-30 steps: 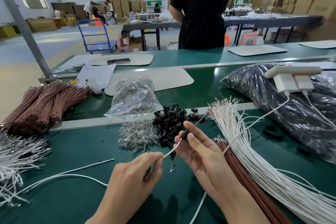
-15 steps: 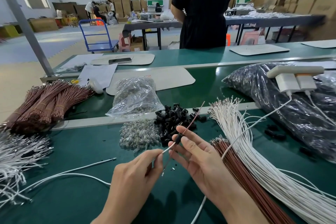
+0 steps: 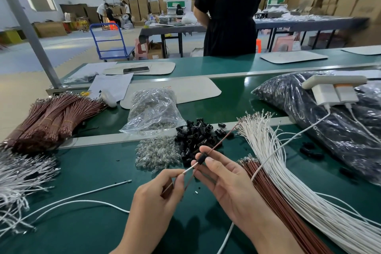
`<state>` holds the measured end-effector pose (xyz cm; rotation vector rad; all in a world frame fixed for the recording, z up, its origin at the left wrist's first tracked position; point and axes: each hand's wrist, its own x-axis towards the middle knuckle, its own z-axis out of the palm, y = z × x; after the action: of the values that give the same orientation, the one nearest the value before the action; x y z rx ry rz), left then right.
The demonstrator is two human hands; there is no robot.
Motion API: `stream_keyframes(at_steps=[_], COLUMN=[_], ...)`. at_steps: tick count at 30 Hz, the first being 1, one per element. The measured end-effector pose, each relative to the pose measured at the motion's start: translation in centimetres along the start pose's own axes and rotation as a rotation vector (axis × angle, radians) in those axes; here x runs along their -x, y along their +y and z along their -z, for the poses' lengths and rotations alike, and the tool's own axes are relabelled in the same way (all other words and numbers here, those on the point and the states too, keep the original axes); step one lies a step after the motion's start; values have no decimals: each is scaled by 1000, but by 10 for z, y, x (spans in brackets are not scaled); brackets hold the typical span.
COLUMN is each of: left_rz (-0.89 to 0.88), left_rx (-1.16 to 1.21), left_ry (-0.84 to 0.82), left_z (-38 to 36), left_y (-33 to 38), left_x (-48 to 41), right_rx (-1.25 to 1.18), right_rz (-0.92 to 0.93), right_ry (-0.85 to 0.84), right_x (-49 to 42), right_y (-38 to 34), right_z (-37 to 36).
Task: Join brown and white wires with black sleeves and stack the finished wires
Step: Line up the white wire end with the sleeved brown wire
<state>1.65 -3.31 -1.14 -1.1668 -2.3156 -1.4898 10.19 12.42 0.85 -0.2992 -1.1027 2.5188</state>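
The left hand (image 3: 158, 198) pinches the white wire (image 3: 188, 170) near its end, closer to the right hand (image 3: 226, 181) than a second ago. The right hand's fingertips pinch the black sleeve (image 3: 201, 158), with the brown wire (image 3: 222, 140) running through it. The white end has reached the sleeve's mouth, so the join looks nearly made. The sleeve pile (image 3: 198, 134) lies just beyond the fingertips. Stacking remains.

All we can see of the person here is two bare hands and arms. The left hand (image 3: 156, 198) and right hand (image 3: 226, 181) have slim fingers (image 3: 214, 163), running back into the left forearm (image 3: 140, 237) and right forearm (image 3: 272, 233), bare too, at the near edge. Nails look short to us, but it's kinda soft there.
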Motion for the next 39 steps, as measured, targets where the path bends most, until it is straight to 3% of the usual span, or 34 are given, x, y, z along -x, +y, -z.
stream_keyframes(at_steps=[4, 10, 21, 28, 31, 35, 39], left_rz=[39, 186, 236, 213, 168, 76, 40], left_rx=[104, 318, 321, 309, 248, 86, 101], left_ry=[-93, -107, -49, -33, -56, -102, -72], left_z=[0, 0, -2, -6, -5, 4, 4], left_y=[3, 8, 14, 13, 6, -6, -4], left_x=[-1, -6, -4, -4, -3, -2, -3], right_rx=[-15, 7, -27, 109, 158, 20, 29], right_rz=[6, -34, -92, -31, 42, 84, 36], right_ry=[-1, -72, -104, -66, -1, 83, 47], right_x=[1, 3, 3, 3, 2, 1, 3], right_y=[-2, -2, 5, 10, 8, -3, -2], right_z=[-2, -3, -4, -5, -6, -1, -2])
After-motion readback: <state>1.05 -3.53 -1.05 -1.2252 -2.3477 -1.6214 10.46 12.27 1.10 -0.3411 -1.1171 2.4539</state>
